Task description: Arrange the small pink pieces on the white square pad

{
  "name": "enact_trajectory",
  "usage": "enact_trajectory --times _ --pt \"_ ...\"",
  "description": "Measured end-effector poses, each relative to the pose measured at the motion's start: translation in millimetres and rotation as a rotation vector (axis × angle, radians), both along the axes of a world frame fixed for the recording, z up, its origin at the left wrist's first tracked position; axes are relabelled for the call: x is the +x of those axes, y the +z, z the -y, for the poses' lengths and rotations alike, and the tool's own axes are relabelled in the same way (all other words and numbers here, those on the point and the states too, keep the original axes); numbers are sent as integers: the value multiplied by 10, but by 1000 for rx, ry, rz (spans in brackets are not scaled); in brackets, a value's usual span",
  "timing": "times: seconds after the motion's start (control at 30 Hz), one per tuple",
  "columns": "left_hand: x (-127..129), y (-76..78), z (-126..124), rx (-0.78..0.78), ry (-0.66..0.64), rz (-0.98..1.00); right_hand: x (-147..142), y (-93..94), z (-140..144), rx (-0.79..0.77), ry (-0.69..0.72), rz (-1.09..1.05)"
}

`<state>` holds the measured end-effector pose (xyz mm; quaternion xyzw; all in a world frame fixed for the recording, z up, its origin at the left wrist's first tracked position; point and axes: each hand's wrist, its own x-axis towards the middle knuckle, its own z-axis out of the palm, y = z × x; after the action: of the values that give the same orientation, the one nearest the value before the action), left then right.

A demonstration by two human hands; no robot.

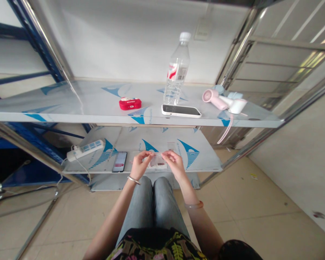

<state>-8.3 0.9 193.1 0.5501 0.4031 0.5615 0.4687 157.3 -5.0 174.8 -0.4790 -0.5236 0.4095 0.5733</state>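
Note:
Between my two hands a small clear plastic bag (157, 159) is stretched by its upper corners, over the front of the lower shelf. My left hand (141, 164) pinches its left corner between thumb and fingers. With a similar pinch, my right hand (174, 161) grips the right corner. A small dark reddish shape shows at the bag, but I cannot tell whether it lies inside or behind. Under the bag is something pale and flat, partly hidden. Left of my left hand, a phone (119, 161) with its screen lit lies on the lower shelf.
A white power strip (89, 148) with a cable sits at the lower shelf's left. On the upper shelf (92, 104) are a red case (130, 104), a water bottle (177, 72), a white-edged phone (181, 111) and a pink handheld fan (215, 99). Metal posts flank the shelves.

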Motion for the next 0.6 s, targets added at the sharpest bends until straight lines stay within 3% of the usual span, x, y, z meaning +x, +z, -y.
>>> enact_trajectory --times 0.33,0.6 --pt "66 115 61 -27 -17 10 -50 76 67 95 -34 119" --pt "71 103 80 76 42 -108 -121 81 74 124 -49 106"
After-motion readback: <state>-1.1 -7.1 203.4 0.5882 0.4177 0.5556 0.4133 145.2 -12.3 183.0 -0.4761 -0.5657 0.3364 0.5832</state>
